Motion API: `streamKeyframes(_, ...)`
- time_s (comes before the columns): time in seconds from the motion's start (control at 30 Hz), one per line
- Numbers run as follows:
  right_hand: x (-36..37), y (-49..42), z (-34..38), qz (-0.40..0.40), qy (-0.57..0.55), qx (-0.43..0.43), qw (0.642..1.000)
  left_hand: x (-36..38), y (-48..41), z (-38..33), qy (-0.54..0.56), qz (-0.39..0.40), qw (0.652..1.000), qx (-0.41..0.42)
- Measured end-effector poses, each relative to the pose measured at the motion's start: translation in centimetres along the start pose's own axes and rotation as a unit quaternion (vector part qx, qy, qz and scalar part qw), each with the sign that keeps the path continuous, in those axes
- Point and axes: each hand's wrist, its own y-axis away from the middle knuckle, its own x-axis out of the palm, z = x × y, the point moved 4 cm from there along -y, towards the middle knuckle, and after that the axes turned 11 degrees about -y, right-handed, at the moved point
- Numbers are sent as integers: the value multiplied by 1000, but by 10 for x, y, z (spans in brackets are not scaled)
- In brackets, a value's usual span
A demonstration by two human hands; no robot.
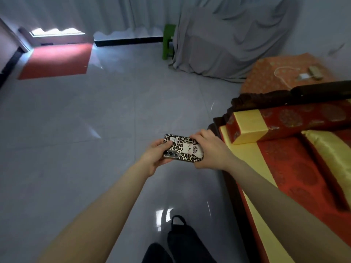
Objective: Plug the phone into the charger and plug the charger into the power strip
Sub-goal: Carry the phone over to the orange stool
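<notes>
You grip the leopard-cased phone point(183, 149) in both hands, left hand point(154, 158) and right hand point(209, 150), above the floor point(76, 130) beside the sofa point(284, 158); the charger point(303, 76) lies well beyond the sofa's armrest. Carried there loosely, the phone could drop onto hard tile.

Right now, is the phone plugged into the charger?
Not plugged in: the phone is held by both hands; the charger and cable lie on the far table.

A glossy grey tiled floor point(95, 120) fills most of the view. A red mat point(57, 60) lies by the doorway, a green stool point(168, 42) stands beside furniture under a grey sheet point(228, 40), and red-and-yellow cushions point(284, 149) cover a dark wooden sofa at right.
</notes>
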Motion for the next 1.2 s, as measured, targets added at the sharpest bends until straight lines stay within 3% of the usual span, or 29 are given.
streamKeyframes(0.27,-70,-196,-25,-31,-17,-18,999,-59,-142,-148,2,0,1000,27)
streamKeyframes(0.53,-137,-346,-91,-91,-9,38,995,-63,-298,-288,-59,75,995,38)
streamKeyframes(0.7,-201,-399,-147,-146,-49,102,983,-22,-383,-374,-80,132,987,36)
streamKeyframes(0.9,-280,-458,-230,-234,-40,119,964,45,-490,-474,-81,191,976,73)
streamKeyframes(1.2,-389,-533,-367,-269,-25,168,948,167,-631,-590,-111,248,962,39)
